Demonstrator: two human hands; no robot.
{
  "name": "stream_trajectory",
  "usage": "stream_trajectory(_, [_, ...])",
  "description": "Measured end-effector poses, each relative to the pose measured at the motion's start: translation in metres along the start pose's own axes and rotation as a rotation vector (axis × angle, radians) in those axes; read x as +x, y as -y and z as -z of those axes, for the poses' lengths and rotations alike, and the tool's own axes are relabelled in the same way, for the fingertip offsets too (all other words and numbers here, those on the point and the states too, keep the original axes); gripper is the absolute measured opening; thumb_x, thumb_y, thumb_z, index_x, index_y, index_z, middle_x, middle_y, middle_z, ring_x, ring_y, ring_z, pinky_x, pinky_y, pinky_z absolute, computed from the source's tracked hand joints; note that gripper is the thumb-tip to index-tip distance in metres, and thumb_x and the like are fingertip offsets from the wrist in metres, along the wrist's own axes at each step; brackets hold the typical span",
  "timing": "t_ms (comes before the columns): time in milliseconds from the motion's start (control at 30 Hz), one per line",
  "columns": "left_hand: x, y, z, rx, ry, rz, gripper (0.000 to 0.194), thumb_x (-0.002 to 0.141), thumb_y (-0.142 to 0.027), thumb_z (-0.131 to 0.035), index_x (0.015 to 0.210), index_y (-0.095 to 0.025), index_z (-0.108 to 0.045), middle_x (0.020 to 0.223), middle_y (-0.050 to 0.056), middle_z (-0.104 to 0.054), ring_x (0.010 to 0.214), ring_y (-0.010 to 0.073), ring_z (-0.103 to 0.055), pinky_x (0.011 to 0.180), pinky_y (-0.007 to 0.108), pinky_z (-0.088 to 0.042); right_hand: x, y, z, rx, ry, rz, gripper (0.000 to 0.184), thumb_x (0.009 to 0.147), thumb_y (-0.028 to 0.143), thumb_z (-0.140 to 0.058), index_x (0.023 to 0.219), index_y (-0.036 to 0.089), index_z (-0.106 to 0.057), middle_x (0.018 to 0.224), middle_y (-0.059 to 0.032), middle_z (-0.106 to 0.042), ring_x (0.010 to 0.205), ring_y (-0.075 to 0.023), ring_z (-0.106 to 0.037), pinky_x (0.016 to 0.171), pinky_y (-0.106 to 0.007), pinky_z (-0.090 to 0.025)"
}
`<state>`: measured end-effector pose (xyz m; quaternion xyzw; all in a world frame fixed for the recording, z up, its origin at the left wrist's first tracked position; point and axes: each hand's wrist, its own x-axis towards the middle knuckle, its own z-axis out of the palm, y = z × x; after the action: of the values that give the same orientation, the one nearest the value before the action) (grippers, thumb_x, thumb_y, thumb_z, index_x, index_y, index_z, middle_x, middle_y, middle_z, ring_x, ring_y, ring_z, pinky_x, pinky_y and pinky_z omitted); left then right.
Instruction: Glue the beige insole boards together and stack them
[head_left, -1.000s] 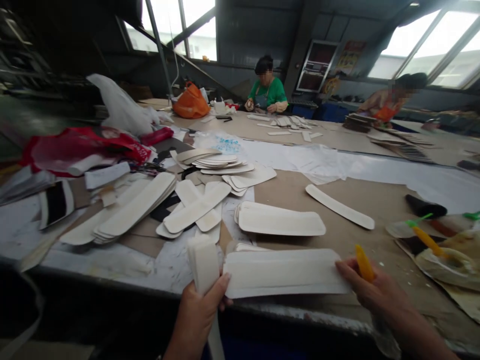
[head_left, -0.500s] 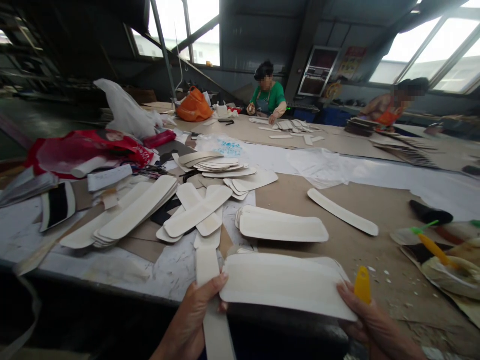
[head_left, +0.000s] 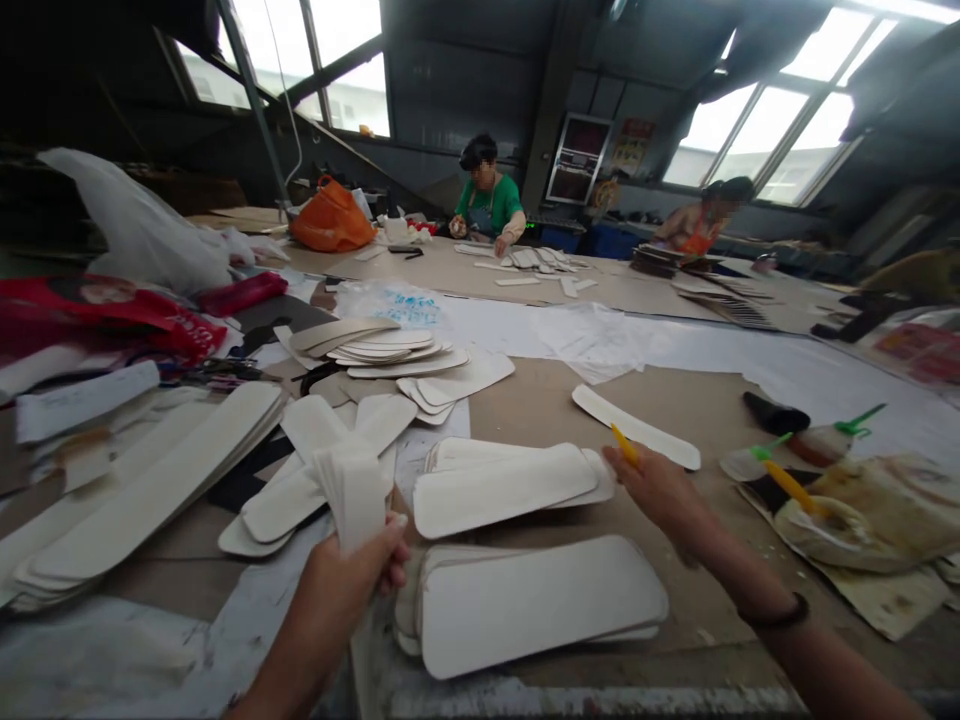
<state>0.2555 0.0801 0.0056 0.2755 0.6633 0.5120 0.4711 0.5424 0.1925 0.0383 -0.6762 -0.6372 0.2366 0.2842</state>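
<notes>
My left hand (head_left: 346,585) is closed round a bundle of long white strips (head_left: 352,490), fanned at the top and hanging below the fist. My right hand (head_left: 660,490) is shut on a yellow tool (head_left: 624,443), only a short part of which shows past the fingers; its kind is unclear. That hand is stretched forward beside a single curved white piece (head_left: 611,410) lying flat. Between my hands rests a stack of white rounded pieces (head_left: 502,490). Closer to me, at the table's front edge, lies another such stack (head_left: 540,605).
More white pieces (head_left: 150,490) lie heaped at left. A red bag (head_left: 127,310) and an orange bag (head_left: 334,215) stand behind them. At right are a stained cloth (head_left: 892,500), a green-tipped bottle (head_left: 832,440) and another yellow handle (head_left: 791,487). Two people (head_left: 491,205) work across the table.
The white piece that both hands held now lies on the front stack. My right hand has moved forward with the yellow tool. My left hand has raised its strips, and the view has shifted right.
</notes>
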Motion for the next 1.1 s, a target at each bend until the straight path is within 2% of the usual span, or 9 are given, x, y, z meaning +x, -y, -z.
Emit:
stream_trajectory(100, [-0.015, 0.023, 0.005, 0.078, -0.014, 0.074, 0.034, 0.060, -0.042, -0.066, 0.075, -0.012, -0.061, 0.047, 0.000, -0.059, 0.038, 0.0136, -0.051, 0.037, 0.022, -0.036, -0.012, -0.002, 0.012, -0.047, -0.081, 0.008, 0.033, 0.075, 0.051, -0.049, 0.062, 0.021, -0.048, 0.053, 0.0004, -0.047, 0.048, -0.0140, -0.043, 0.046, -0.027, -0.033])
stream_trajectory(267, [-0.040, 0.041, 0.004, 0.228, 0.069, 0.124, 0.035, 0.065, -0.048, -0.060, 0.054, -0.015, -0.056, 0.039, 0.002, -0.055, 0.035, 0.0129, -0.047, 0.039, 0.023, -0.035, -0.057, 0.017, 0.019, 0.104, 0.034, -0.014, 0.059, 0.079, 0.069, -0.031, 0.080, 0.019, -0.062, 0.075, -0.0079, -0.063, 0.066, -0.0189, -0.058, 0.059, -0.028, -0.046])
stream_trajectory(400, [-0.043, 0.038, 0.003, 0.340, 0.114, 0.097, 0.033, 0.069, -0.047, -0.057, 0.058, -0.016, -0.055, 0.041, 0.004, -0.058, 0.037, 0.0148, -0.050, 0.041, 0.025, -0.037, -0.088, 0.040, -0.004, 0.257, 0.142, 0.041, 0.060, 0.079, 0.070, -0.030, 0.075, 0.019, -0.061, 0.068, -0.0056, -0.061, 0.049, -0.0136, -0.051, 0.044, -0.024, -0.042])
stream_trajectory(533, [-0.049, 0.035, 0.002, 0.343, 0.161, 0.099, 0.027, 0.068, -0.042, -0.056, 0.067, -0.015, -0.055, 0.043, 0.004, -0.061, 0.038, 0.0165, -0.053, 0.041, 0.025, -0.039, -0.109, 0.052, -0.040, 0.577, 0.235, 0.020, 0.055, 0.080, 0.067, -0.036, 0.073, 0.017, -0.058, 0.068, -0.0032, -0.059, 0.049, -0.0122, -0.055, 0.048, -0.024, -0.046])
stream_trajectory(633, [-0.054, 0.035, -0.003, 0.290, 0.168, 0.101, 0.024, 0.065, -0.039, -0.057, 0.069, -0.015, -0.055, 0.043, 0.004, -0.061, 0.038, 0.0167, -0.053, 0.041, 0.025, -0.039, -0.119, 0.053, -0.061, 0.679, 0.325, -0.049, 0.048, 0.076, 0.063, -0.048, 0.073, 0.016, -0.056, 0.068, -0.0016, -0.058, 0.052, -0.0129, -0.056, 0.051, -0.025, -0.048])
stream_trajectory(733, [-0.055, 0.037, -0.007, 0.252, 0.162, 0.079, 0.022, 0.063, -0.037, -0.056, 0.066, -0.015, -0.055, 0.040, 0.003, -0.058, 0.037, 0.0160, -0.052, 0.040, 0.024, -0.038, -0.127, 0.052, -0.072, 0.659, 0.365, -0.117, 0.036, 0.072, 0.052, -0.061, 0.073, 0.016, -0.054, 0.063, 0.0006, -0.057, 0.054, -0.0137, -0.057, 0.053, -0.025, -0.047])
stream_trajectory(833, [-0.055, 0.042, -0.009, 0.248, 0.142, 0.052, 0.021, 0.063, -0.037, -0.056, 0.059, -0.016, -0.054, 0.036, 0.000, -0.053, 0.036, 0.0144, -0.048, 0.039, 0.023, -0.035, -0.132, 0.048, -0.073, 0.572, 0.358, -0.078, 0.028, 0.073, 0.044, -0.062, 0.075, 0.017, -0.054, 0.061, 0.0010, -0.058, 0.057, -0.0152, -0.058, 0.055, -0.026, -0.046])
stream_trajectory(967, [-0.057, 0.048, -0.010, 0.247, 0.120, 0.024, 0.023, 0.063, -0.036, -0.055, 0.049, -0.018, -0.052, 0.034, -0.002, -0.048, 0.035, 0.0129, -0.046, 0.041, 0.024, -0.036, -0.134, 0.039, -0.063, 0.355, 0.224, 0.040, 0.023, 0.075, 0.042, -0.059, 0.072, 0.019, -0.057, 0.060, 0.0008, -0.058, 0.058, -0.0166, -0.056, 0.056, -0.027, -0.044])
stream_trajectory(1100, [-0.059, 0.046, -0.010, 0.253, 0.120, 0.032, 0.025, 0.063, -0.038, -0.056, 0.048, -0.018, -0.053, 0.036, -0.001, -0.050, 0.038, 0.0143, -0.048, 0.045, 0.025, -0.038, -0.135, 0.040, -0.056, 0.359, 0.198, -0.006, 0.025, 0.073, 0.044, -0.060, 0.073, 0.019, -0.058, 0.059, 0.0011, -0.058, 0.057, -0.0168, -0.056, 0.053, -0.026, -0.044])
